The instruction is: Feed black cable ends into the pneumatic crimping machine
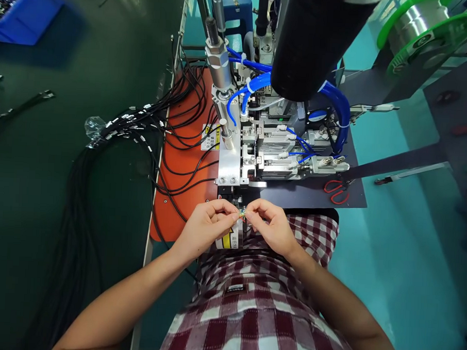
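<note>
Just in front of the machine, my left hand (207,224) and my right hand (272,227) meet fingertip to fingertip. Both are closed in a pinch on thin coloured wires (242,214), which show yellow-green and a little red in the narrow gap between them. The fingers cover most of the wires, so I cannot tell how they are joined to a cable. Beyond the hands stands the metal machine (229,167) with its clamps and cylinders. Below the left fingertips a white and yellow label (227,239) is partly hidden.
Black cables (185,116) with white-marked ends spread over the orange board (170,208), and a thick bundle (80,189) hangs left. Red-handled scissors (336,191) lie on the dark plate (306,194). A solder-like wire spool (421,33), blue tubes (340,118) and a black cylinder (312,44) stand beyond.
</note>
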